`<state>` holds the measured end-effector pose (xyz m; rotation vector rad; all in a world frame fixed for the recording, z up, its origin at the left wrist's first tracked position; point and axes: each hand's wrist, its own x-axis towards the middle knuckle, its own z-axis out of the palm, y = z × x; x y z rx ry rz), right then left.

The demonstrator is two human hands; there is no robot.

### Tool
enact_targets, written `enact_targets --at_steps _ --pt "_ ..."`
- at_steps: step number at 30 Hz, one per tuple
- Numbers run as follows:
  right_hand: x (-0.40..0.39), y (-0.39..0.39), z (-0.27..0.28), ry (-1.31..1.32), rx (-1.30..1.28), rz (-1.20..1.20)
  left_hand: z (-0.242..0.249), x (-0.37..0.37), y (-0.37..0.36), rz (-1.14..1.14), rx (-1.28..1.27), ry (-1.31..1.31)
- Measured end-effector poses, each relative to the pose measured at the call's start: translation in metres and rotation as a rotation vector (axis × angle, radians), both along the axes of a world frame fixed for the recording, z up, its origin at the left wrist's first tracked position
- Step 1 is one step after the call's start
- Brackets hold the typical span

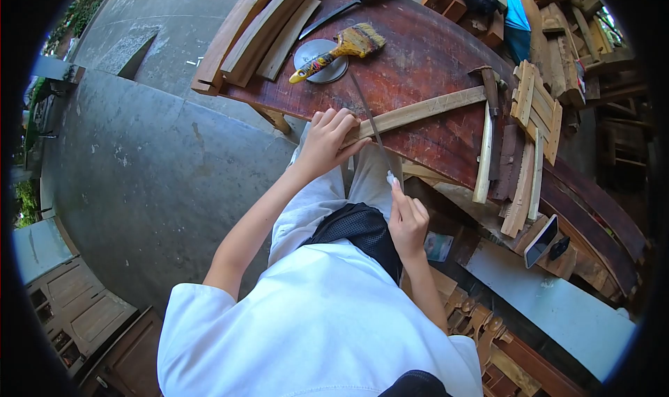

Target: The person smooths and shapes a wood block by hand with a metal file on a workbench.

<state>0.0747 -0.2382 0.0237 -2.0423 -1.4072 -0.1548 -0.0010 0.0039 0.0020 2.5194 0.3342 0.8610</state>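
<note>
My left hand (326, 143) is closed over the near end of a wooden strip (425, 111), which lies slantwise on the red-brown tabletop (411, 56) with this end at the table's edge. In my right hand (409, 219), just below that edge, is the pale handle end of a long, thin metal file (375, 127). Its dark blade crosses over the strip close to my left fingers and points up across the table. The strip's far end reaches a hammer (490, 94). A paint brush (355, 42) with a patterned handle rests on a round grey disc (320, 61) beyond my left hand.
Curved wooden pieces (268, 28) lie along the table's left end, near a dark-handled tool (348, 7). Slatted wood (536, 108) and loose strips sit at the right. A phone (541, 242) stands lower right. Stacked timber (557, 49) fills the back right.
</note>
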Motion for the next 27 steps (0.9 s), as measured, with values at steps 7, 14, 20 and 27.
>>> enact_targets --at_steps 7,14,20,27 --pt "-0.006 -0.035 0.0 -0.022 -0.005 -0.022 -0.001 0.001 -0.001 0.009 -0.004 -0.007" --pt "0.002 0.004 -0.004 -0.031 -0.004 0.022 -0.001 0.001 0.003 0.002 0.011 -0.014" --pt "-0.008 -0.021 -0.007 -0.022 0.019 -0.026 -0.001 0.001 0.0 0.004 -0.008 -0.027" --pt "0.0 0.001 0.0 -0.013 0.034 0.005 0.0 0.002 0.003 0.008 -0.015 -0.04"
